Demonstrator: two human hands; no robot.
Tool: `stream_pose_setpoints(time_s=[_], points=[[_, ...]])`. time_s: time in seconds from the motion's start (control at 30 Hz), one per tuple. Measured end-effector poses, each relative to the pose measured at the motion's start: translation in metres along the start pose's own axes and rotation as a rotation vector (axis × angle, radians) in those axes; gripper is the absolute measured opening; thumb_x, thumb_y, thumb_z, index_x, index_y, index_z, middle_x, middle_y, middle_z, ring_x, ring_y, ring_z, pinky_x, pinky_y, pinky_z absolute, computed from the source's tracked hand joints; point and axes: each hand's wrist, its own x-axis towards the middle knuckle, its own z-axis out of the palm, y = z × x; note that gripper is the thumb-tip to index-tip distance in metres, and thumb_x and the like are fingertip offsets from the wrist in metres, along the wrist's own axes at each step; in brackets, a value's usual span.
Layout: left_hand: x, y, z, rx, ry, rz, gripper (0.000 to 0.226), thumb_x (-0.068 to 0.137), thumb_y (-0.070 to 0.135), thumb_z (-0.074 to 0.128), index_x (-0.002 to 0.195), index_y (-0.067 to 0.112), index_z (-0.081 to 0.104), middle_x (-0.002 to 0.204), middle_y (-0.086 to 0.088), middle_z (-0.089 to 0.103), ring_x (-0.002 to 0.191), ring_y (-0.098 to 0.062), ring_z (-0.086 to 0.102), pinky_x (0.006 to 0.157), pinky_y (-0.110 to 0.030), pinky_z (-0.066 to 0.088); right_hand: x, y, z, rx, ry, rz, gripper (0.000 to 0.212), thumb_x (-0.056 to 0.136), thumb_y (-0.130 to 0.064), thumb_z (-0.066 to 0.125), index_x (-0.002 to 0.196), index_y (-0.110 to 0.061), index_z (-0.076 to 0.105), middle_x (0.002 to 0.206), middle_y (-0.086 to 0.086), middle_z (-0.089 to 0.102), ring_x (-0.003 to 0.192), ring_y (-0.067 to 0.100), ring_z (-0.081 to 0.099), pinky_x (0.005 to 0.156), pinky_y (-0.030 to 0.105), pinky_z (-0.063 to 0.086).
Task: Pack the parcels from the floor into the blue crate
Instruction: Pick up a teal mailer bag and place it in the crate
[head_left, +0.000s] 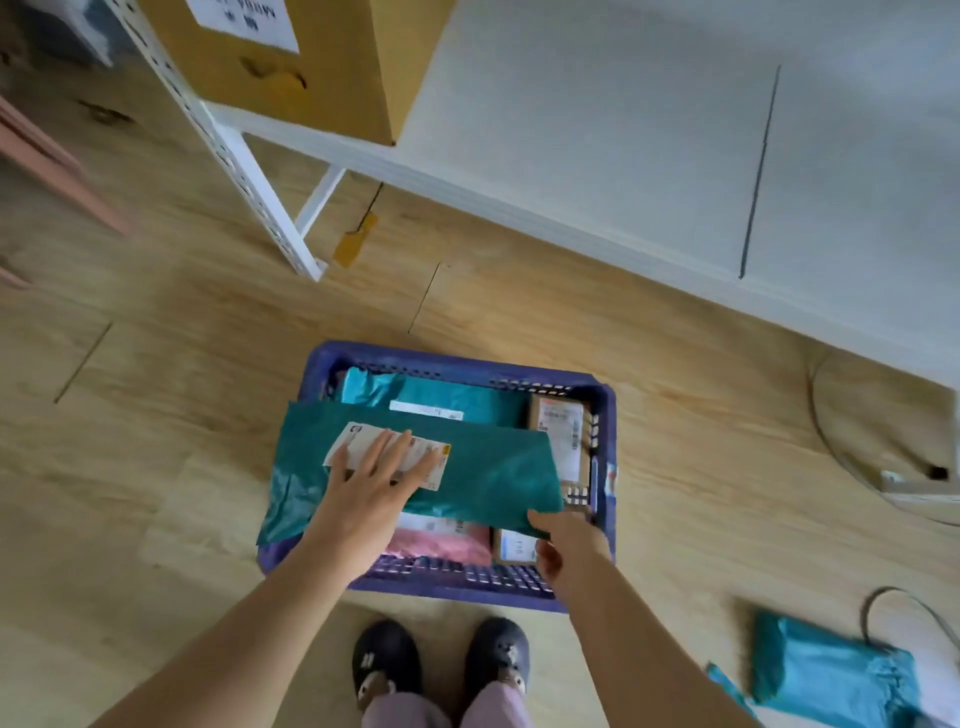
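Head view: the blue crate (441, 365) stands on the wood floor (182, 415) directly ahead of your dark shoes (387, 660). A dark teal mailer bag (493, 467) lies tilted across the top of the crate contents, its left end overhanging the crate's left rim.

Your left grip (371, 493) is released: the fingers are straight and spread, pressing flat on the white shipping label (363, 439) of this mailer bag. Your right grip (566, 540) is grasping the mailer bag, pinching its near right corner just above the crate's near right wall.

Inside the crate, note the following:
- A lighter teal mailer (441, 395) lies along the far wall, partly under the dark teal mailer bag.
- A labelled cardboard box (561, 431) sits against the right wall.
- A pink parcel (441, 545) lies at the near wall, beneath the mailer bag.
- A small cardboard box (514, 545) sits just right of the pink parcel, touching your right grip.

One teal parcel (831, 675) lies on the floor, well apart from the crate, to your right. A grey cable (821, 415) loops across the floor near the white wall (623, 130). To the far left, a white shelving rack (249, 182) carries a brown carton (322, 78).
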Motion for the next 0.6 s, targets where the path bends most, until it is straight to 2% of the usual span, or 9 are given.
stream_pose_setpoints(time_s=[0.03, 0.1, 0.23, 0.3, 0.37, 0.4, 0.5, 0.57, 0.6], points=[[0.005, -0.004, 0.022, 0.012, -0.015, -0.006, 0.118, 0.050, 0.002, 0.085, 0.147, 0.025, 0.023, 0.146, -0.017, 0.040, 0.131, -0.038, 0.044, 0.091, -0.065, 0.043, 0.019, 0.010, 0.007, -0.026, 0.000, 0.030, 0.021, 0.082, -0.001, 0.067, 0.067, -0.007, 0.053, 0.050, 0.007, 0.049, 0.036, 0.013, 0.042, 0.029, 0.011, 0.029], [0.012, -0.011, 0.067, 0.034, -0.041, -0.022, 0.118, 0.031, 0.002, 0.090, 0.138, 0.019, 0.043, 0.133, -0.017, 0.055, 0.117, -0.037, 0.058, 0.078, -0.064, 0.050, 0.053, 0.028, 0.020, -0.053, -0.009, 0.085, 0.019, 0.083, 0.001, 0.065, 0.070, -0.004, 0.053, 0.037, 0.005, 0.047, 0.023, 0.009, 0.040, 0.028, 0.011, 0.030], [0.026, -0.015, 0.116, 0.011, -0.057, -0.012, 0.113, 0.030, -0.003, 0.087, 0.134, 0.017, 0.046, 0.134, -0.018, 0.054, 0.118, -0.037, 0.057, 0.079, -0.061, 0.050, 0.100, 0.051, 0.044, -0.038, -0.024, 0.131, 0.020, 0.086, 0.005, 0.060, 0.071, -0.007, 0.053, 0.046, 0.008, 0.052, 0.023, 0.007, 0.046, 0.028, 0.014, 0.038], [0.032, -0.020, 0.140, -0.054, -0.073, -0.028, 0.114, 0.030, -0.002, 0.087, 0.134, 0.016, 0.044, 0.134, -0.019, 0.053, 0.118, -0.038, 0.057, 0.079, -0.059, 0.050, 0.116, 0.059, 0.056, -0.127, -0.034, 0.102, 0.015, 0.086, 0.003, 0.061, 0.076, -0.008, 0.057, 0.051, 0.008, 0.058, 0.033, 0.012, 0.054, 0.037, 0.022, 0.048], [0.035, -0.023, 0.160, -0.147, -0.118, -0.042, 0.115, 0.039, 0.005, 0.090, 0.140, 0.017, 0.037, 0.143, -0.017, 0.043, 0.122, -0.037, 0.053, 0.083, -0.054, 0.050, 0.127, 0.068, 0.066, -0.390, -0.022, 0.026, 0.003, 0.085, -0.006, 0.066, 0.086, -0.007, 0.063, 0.057, 0.008, 0.064, 0.048, 0.019, 0.062, 0.058, 0.035, 0.059], [0.035, -0.022, 0.167, -0.216, -0.153, -0.039, 0.111, 0.054, 0.012, 0.088, 0.146, 0.019, 0.028, 0.150, -0.014, 0.029, 0.129, -0.035, 0.046, 0.090, -0.051, 0.048, 0.127, 0.072, 0.069, -0.563, -0.004, -0.036, 0.009, 0.084, -0.014, 0.068, 0.088, -0.006, 0.064, 0.062, 0.007, 0.067, 0.054, 0.021, 0.065, 0.065, 0.037, 0.060], [0.034, -0.026, 0.172, -0.355, -0.343, -0.047, 0.074, 0.096, 0.033, 0.049, 0.151, 0.031, 0.000, 0.159, 0.002, -0.008, 0.147, -0.021, 0.008, 0.115, -0.039, 0.026, 0.112, 0.074, 0.066, -1.183, 0.107, -0.317, 0.029, 0.085, -0.040, 0.064, 0.095, -0.013, 0.061, 0.087, 0.003, 0.070, 0.075, 0.020, 0.065, 0.062, 0.027, 0.049], [0.037, -0.031, 0.171, -0.334, -0.372, -0.069, 0.064, 0.099, 0.037, 0.039, 0.151, 0.031, 0.001, 0.160, 0.004, -0.005, 0.148, -0.017, 0.001, 0.118, -0.041, 0.018, 0.100, 0.069, 0.067, -1.390, 0.160, -0.508, 0.030, 0.088, -0.044, 0.057, 0.102, -0.018, 0.054, 0.098, 0.001, 0.067, 0.088, 0.022, 0.063, 0.064, 0.026, 0.040], [0.040, -0.034, 0.173, -0.315, -0.300, -0.087, 0.064, 0.098, 0.036, 0.040, 0.151, 0.031, 0.004, 0.160, 0.002, 0.000, 0.148, -0.019, 0.002, 0.118, -0.045, 0.019, 0.098, 0.066, 0.071, -1.400, 0.146, -0.599, 0.027, 0.090, -0.042, 0.054, 0.103, -0.019, 0.049, 0.100, 0.001, 0.066, 0.088, 0.023, 0.062, 0.065, 0.027, 0.039]])
